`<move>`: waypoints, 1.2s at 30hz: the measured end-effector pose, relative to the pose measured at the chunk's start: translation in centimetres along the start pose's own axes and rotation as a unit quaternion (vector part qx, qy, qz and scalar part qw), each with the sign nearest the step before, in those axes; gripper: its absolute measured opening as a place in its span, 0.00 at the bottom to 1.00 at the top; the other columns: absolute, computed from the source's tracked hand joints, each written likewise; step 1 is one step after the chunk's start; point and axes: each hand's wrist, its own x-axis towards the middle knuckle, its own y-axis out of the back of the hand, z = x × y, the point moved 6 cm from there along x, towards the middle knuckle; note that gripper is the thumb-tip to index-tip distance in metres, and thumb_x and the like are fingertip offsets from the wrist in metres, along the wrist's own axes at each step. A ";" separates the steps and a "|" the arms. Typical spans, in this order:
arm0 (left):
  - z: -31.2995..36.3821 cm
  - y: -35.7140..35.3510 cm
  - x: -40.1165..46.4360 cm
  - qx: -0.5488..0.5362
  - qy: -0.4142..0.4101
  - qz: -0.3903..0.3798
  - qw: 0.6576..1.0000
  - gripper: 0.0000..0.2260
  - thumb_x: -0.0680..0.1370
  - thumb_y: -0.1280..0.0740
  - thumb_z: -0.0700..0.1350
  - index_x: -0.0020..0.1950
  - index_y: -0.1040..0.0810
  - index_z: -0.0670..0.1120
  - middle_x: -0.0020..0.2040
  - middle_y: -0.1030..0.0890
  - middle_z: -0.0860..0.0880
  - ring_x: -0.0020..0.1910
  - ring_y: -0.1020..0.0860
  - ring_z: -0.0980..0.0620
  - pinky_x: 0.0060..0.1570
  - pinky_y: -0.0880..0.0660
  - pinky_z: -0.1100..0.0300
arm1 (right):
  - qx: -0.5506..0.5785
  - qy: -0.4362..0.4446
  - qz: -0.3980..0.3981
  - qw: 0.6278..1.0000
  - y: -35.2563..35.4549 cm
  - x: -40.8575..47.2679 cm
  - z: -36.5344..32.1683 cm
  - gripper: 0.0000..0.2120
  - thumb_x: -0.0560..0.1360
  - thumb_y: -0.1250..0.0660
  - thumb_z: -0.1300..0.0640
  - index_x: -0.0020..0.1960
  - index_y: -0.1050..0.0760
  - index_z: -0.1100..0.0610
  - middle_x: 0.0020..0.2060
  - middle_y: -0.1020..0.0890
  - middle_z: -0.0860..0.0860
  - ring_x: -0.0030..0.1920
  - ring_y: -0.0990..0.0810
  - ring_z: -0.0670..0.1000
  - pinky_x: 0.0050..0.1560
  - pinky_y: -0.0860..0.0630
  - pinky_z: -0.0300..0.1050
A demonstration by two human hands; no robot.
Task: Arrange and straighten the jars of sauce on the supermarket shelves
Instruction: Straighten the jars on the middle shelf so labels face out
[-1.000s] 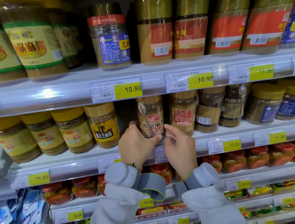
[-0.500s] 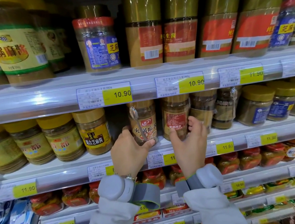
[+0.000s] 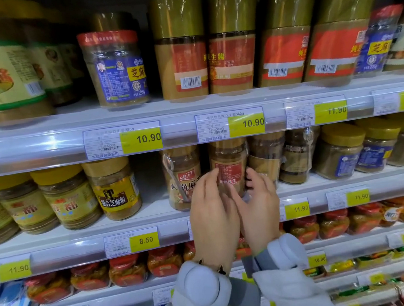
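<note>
On the middle shelf (image 3: 229, 227) a brown sauce jar with a red label (image 3: 230, 164) stands between my two hands. My left hand (image 3: 212, 209) curls round its left side, my right hand (image 3: 259, 204) round its right side; both grip it near the base. To its left stands the hotpot sauce jar (image 3: 182, 177) with a spoon taped on, upright by my left hand's fingers. More dark jars (image 3: 267, 158) stand to the right, turned at different angles.
Yellow-lidded jars (image 3: 67, 195) fill the middle shelf's left, blue-labelled jars (image 3: 342, 154) its right. Tall gold-lidded jars (image 3: 231, 43) and a red-lidded jar (image 3: 115, 67) line the upper shelf (image 3: 43, 143). Red chilli jars (image 3: 128, 269) sit below. Price tags run along each shelf edge.
My left hand left the hotpot sauce jar and moved right. Both hands now grip the red-labelled jar, which the right hand alone touched before. The view shifted right and closer.
</note>
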 end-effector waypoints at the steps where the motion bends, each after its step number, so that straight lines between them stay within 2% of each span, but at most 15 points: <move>1: -0.4 -0.8 0.0 0.010 0.018 -0.008 1.000 0.21 0.73 0.44 0.43 0.65 0.29 0.41 0.60 0.25 0.45 0.58 0.26 0.47 0.61 0.30 0.58 | 0.010 0.008 -0.004 1.000 0.2 0.0 0.2 0.23 0.72 0.31 0.53 0.64 0.28 0.61 0.57 0.24 0.58 0.57 0.23 0.58 0.57 0.26 0.55; 2: -0.6 -1.3 0.2 0.015 0.036 -0.015 0.999 0.23 0.72 0.44 0.42 0.68 0.32 0.40 0.62 0.26 0.43 0.61 0.27 0.45 0.62 0.36 0.64 | 0.018 0.015 0.000 1.000 0.5 0.0 0.2 0.21 0.73 0.32 0.53 0.63 0.27 0.62 0.57 0.23 0.58 0.56 0.23 0.58 0.57 0.25 0.56; 4: -0.9 -2.3 0.3 0.015 0.069 -0.035 0.997 0.27 0.72 0.41 0.40 0.71 0.37 0.39 0.64 0.28 0.41 0.63 0.30 0.43 0.59 0.41 0.68 | 0.030 0.026 0.011 0.999 0.9 0.0 0.4 0.18 0.73 0.37 0.55 0.60 0.24 0.62 0.54 0.21 0.58 0.53 0.21 0.57 0.54 0.23 0.55; 8: -1.5 -3.5 1.0 0.028 0.105 -0.072 0.991 0.36 0.72 0.30 0.44 0.75 0.46 0.41 0.66 0.30 0.41 0.66 0.33 0.45 0.59 0.39 0.63 | 0.051 0.013 0.019 0.998 1.3 0.4 1.0 0.16 0.70 0.37 0.69 0.56 0.21 0.61 0.51 0.19 0.57 0.49 0.18 0.55 0.50 0.21 0.52; 10: -1.5 -3.5 1.2 0.039 0.125 -0.062 0.989 0.38 0.71 0.28 0.48 0.74 0.45 0.41 0.65 0.30 0.42 0.65 0.32 0.45 0.57 0.37 0.62 | 0.061 0.006 0.014 0.998 1.3 0.5 1.2 0.17 0.69 0.37 0.70 0.56 0.21 0.60 0.50 0.18 0.57 0.49 0.18 0.56 0.51 0.22 0.52; 14: -1.2 -3.8 1.1 0.097 0.143 -0.042 0.984 0.40 0.68 0.26 0.53 0.73 0.42 0.40 0.60 0.28 0.42 0.60 0.28 0.42 0.52 0.31 0.54 | 0.077 0.001 0.019 0.997 1.5 0.4 1.4 0.18 0.67 0.39 0.63 0.55 0.20 0.58 0.49 0.17 0.56 0.50 0.19 0.58 0.51 0.22 0.56; 17: -1.2 -4.0 0.9 0.108 0.143 -0.014 0.984 0.38 0.69 0.27 0.52 0.72 0.40 0.40 0.60 0.27 0.42 0.60 0.28 0.41 0.52 0.30 0.52 | 0.086 -0.007 0.008 0.996 1.5 0.5 1.9 0.17 0.69 0.38 0.68 0.55 0.20 0.57 0.47 0.16 0.55 0.48 0.18 0.55 0.51 0.22 0.56; 19: -1.2 -4.0 0.9 0.106 0.138 -0.008 0.985 0.36 0.70 0.28 0.50 0.72 0.40 0.40 0.62 0.27 0.41 0.61 0.28 0.41 0.53 0.31 0.52 | 0.097 -0.012 0.003 0.995 1.6 0.5 1.9 0.18 0.69 0.37 0.71 0.54 0.19 0.57 0.46 0.16 0.54 0.47 0.18 0.53 0.51 0.22 0.52; 24: -1.0 -4.0 1.1 0.104 0.142 -0.016 0.984 0.37 0.70 0.28 0.49 0.73 0.43 0.40 0.64 0.29 0.41 0.63 0.30 0.41 0.56 0.34 0.54 | 0.131 -0.034 -0.017 0.991 1.7 0.7 2.4 0.18 0.70 0.38 0.72 0.55 0.20 0.57 0.47 0.17 0.52 0.47 0.19 0.47 0.50 0.25 0.33; 28: -1.2 -3.9 1.2 0.107 0.141 -0.020 0.984 0.37 0.70 0.28 0.48 0.72 0.42 0.41 0.63 0.28 0.42 0.62 0.29 0.41 0.56 0.34 0.54 | 0.131 -0.023 -0.029 0.991 1.6 0.4 2.2 0.20 0.71 0.39 0.72 0.58 0.22 0.57 0.48 0.17 0.54 0.48 0.19 0.48 0.51 0.25 0.38; 31: -1.4 -4.0 1.2 0.109 0.134 -0.022 0.985 0.36 0.70 0.28 0.48 0.72 0.42 0.41 0.62 0.28 0.42 0.61 0.29 0.42 0.54 0.32 0.54 | 0.118 -0.002 -0.036 0.992 1.4 0.4 2.0 0.21 0.71 0.38 0.72 0.60 0.23 0.58 0.49 0.17 0.55 0.46 0.20 0.49 0.51 0.27 0.39; 33: -1.1 -4.1 0.7 0.127 0.115 -0.017 0.985 0.35 0.72 0.30 0.48 0.73 0.43 0.40 0.60 0.28 0.42 0.59 0.28 0.42 0.51 0.30 0.53 | 0.119 0.001 -0.044 0.992 1.5 0.4 2.2 0.21 0.71 0.38 0.72 0.60 0.23 0.58 0.50 0.18 0.55 0.46 0.20 0.48 0.51 0.27 0.35; 36: -0.5 -4.3 -0.3 0.192 0.092 0.015 0.977 0.33 0.71 0.30 0.50 0.70 0.38 0.36 0.59 0.27 0.39 0.55 0.26 0.40 0.45 0.24 0.51 | 0.122 0.000 -0.060 0.991 1.7 0.7 2.4 0.21 0.71 0.40 0.73 0.59 0.22 0.59 0.50 0.17 0.55 0.46 0.20 0.47 0.49 0.30 0.25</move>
